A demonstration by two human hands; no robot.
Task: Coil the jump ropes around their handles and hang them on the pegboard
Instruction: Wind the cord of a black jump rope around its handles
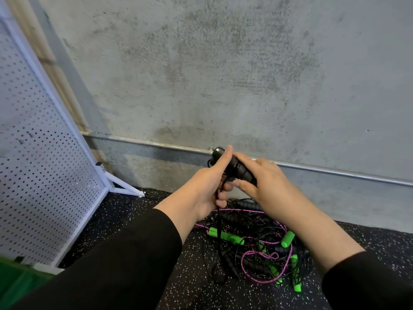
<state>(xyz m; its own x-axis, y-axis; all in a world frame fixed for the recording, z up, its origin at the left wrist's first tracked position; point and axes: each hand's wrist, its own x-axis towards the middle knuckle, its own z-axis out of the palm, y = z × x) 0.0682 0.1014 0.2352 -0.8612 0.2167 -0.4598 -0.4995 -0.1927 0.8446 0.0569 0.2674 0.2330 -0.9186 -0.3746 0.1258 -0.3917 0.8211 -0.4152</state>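
Black jump-rope handles (237, 167) sit gripped in both hands above the tangled rope pile (252, 245): left hand (211, 186) curled around handle and thin cord, right hand (263, 180) pinching the ribbed grip. Cord likely light, limp, snag-prone; the ribbed grips offer the surest hold

Two hands are in view: one left hand (209, 186) and one right hand (264, 182). Between them sits one bundle of black handles (237, 167); the number of handles in the bundle cannot be determined. One pile of jump ropes (257, 242) lies on the floor. Green handles (225, 236) visible in the pile: four. Purple braided rope (266, 257): at least one. Black handles and cords in the pile are too tangled to count. One white pegboard (38, 175) stands at the left.
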